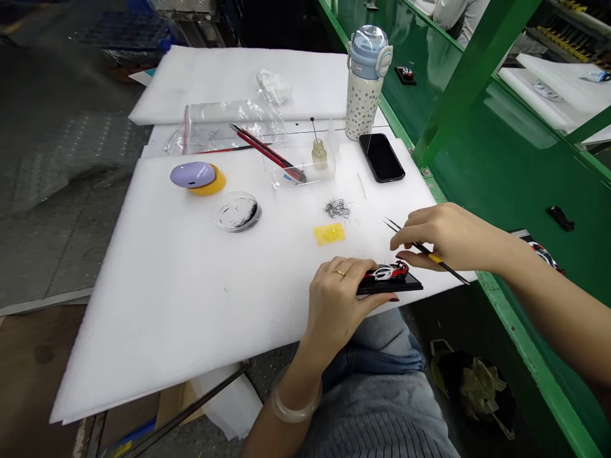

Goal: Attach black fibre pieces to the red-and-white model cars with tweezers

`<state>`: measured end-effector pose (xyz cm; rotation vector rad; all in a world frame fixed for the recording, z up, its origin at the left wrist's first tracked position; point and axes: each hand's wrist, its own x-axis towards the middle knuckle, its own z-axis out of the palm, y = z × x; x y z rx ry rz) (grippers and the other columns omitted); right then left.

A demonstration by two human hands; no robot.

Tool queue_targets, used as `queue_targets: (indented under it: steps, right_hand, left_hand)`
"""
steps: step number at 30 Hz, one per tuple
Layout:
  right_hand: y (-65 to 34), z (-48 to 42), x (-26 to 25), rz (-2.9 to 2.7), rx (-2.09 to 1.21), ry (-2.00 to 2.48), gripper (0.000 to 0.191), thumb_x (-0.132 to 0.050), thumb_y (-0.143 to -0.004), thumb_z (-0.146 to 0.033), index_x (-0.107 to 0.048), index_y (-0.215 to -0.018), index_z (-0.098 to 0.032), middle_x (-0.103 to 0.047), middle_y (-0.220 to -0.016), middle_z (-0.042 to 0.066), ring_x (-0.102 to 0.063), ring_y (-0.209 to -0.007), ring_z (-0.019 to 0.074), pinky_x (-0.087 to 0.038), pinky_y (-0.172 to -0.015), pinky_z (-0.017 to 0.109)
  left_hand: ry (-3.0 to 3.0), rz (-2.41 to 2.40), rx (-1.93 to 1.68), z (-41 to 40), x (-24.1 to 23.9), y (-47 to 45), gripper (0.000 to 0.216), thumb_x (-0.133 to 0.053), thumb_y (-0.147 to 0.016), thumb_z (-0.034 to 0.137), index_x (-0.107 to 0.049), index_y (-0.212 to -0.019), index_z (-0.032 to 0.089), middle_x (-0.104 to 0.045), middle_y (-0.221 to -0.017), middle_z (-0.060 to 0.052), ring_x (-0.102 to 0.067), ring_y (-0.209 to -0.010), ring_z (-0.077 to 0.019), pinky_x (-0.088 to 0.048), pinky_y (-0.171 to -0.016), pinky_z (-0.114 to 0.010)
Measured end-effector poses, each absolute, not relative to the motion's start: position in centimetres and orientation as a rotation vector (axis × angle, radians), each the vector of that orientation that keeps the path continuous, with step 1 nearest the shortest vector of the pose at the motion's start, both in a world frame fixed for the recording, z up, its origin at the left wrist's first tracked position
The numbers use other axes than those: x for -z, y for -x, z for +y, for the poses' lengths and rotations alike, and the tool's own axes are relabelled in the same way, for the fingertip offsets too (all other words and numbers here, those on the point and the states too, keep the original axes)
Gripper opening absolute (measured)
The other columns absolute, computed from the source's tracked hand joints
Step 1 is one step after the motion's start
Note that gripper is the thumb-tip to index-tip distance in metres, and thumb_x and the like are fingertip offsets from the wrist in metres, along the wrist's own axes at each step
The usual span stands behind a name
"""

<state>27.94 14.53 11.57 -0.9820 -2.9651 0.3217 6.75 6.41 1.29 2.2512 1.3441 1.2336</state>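
My left hand (340,299) is closed around the black display base (405,285) of a small model car (390,272), white, red and black, near the front edge of the foam-covered table. The thumb lies along the base's near side and covers part of its left end. In my right hand (442,238) is a pair of black tweezers (432,256) with a yellow band, tips pointing left, just above and behind the car and apart from it. Left of the tips lie a yellow sticky patch (329,233) and a pile of fine black bits (337,208).
A round clear dish (240,212) holds black slivers. Behind stand a clear tray (303,181) with a small bottle (319,152) and red-handled tool, a phone (382,157), a tumbler (365,89) and a purple case (193,174). A green post (470,89) rises at right.
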Motion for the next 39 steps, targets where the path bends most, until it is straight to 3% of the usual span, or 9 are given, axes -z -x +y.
queue_targets:
  steps: [8, 18, 33, 39]
  right_hand:
    - [-28.2, 14.2, -9.3, -2.934, -0.292, 0.860, 0.020, -0.060, -0.095, -0.018, -0.079, -0.096, -0.022, -0.073, -0.073, 0.004, -0.063, -0.069, 0.0177, -0.032, -0.058, 0.030]
    - [-25.7, 14.7, -10.8, -3.131, -0.375, 0.943, 0.021, -0.062, -0.076, -0.002, -0.072, -0.074, -0.021, -0.066, -0.064, 0.001, -0.054, -0.064, 0.0153, -0.020, -0.057, 0.030]
    - [-25.4, 14.9, -11.3, -3.173, -0.423, 0.980, 0.025, -0.062, -0.073, -0.003, -0.077, -0.079, -0.023, -0.069, -0.065, 0.002, -0.056, -0.063, 0.0156, -0.021, -0.056, 0.030]
    - [-25.5, 14.9, -11.4, -3.155, -0.397, 1.007, 0.020, -0.067, -0.080, -0.010, -0.080, -0.089, -0.022, -0.075, -0.073, 0.004, -0.063, -0.070, 0.0186, -0.026, -0.057, 0.029]
  left_hand:
    - [-2.267, 1.352, -1.210, 6.4, -1.4, -6.7, 0.046, -0.080, -0.079, 0.056, -0.065, -0.102, 0.020, -0.075, -0.091, 0.000, -0.069, -0.081, -0.0213, -0.050, -0.073, -0.034]
    - [-2.249, 1.344, -1.219, 6.4, -1.4, -6.7, 0.045, -0.076, -0.083, 0.060, -0.067, -0.099, 0.019, -0.076, -0.090, -0.001, -0.070, -0.082, -0.0207, -0.050, -0.073, -0.035]
    - [-2.229, 1.346, -1.213, 6.3, -1.3, -6.7, 0.044, -0.081, -0.079, 0.055, -0.066, -0.100, 0.020, -0.076, -0.090, 0.000, -0.070, -0.082, -0.0208, -0.050, -0.073, -0.034]
    - [-2.235, 1.341, -1.210, 6.3, -1.4, -6.8, 0.044, -0.080, -0.080, 0.056, -0.066, -0.099, 0.020, -0.076, -0.090, 0.000, -0.070, -0.083, -0.0210, -0.050, -0.073, -0.034]
